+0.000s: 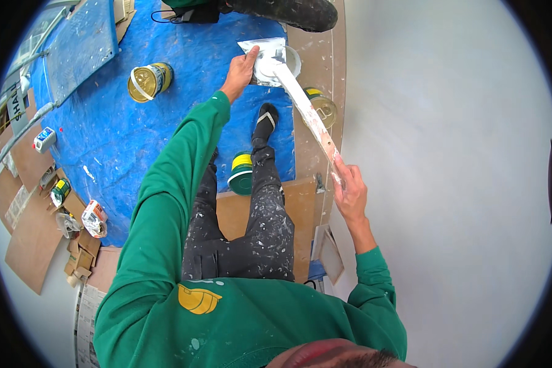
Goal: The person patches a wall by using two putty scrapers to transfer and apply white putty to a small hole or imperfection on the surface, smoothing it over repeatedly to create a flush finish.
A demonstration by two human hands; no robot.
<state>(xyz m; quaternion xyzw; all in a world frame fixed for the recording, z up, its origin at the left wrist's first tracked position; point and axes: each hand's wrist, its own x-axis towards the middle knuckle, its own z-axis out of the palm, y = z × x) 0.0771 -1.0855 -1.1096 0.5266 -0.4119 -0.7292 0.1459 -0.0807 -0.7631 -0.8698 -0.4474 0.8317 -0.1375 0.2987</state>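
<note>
My left hand (pixel 242 72) grips a square, flat plate (pixel 277 44) smeared with white compound, its thumb lying on top. My right hand (pixel 351 191) is closed round the lower end of a long wooden stick (pixel 303 104) coated in white. The stick's far end rests in the white compound (pixel 267 66) on the plate, or just over it; I cannot tell which. A pale round rim (pixel 294 62) shows partly behind the plate. Just beyond the stick stands a tin (pixel 324 111) with a yellow band.
A blue sheet (pixel 165 129) covers the floor, with a gold-lidded bucket (pixel 144 84) on it. A green tub (pixel 241 176) stands between my legs. A blue platform (pixel 83 52), bottles and cardboard (pixel 80 257) lie left. Another person's shoe (pixel 300 12) is at the top; a pale wall (pixel 448 184) rises right.
</note>
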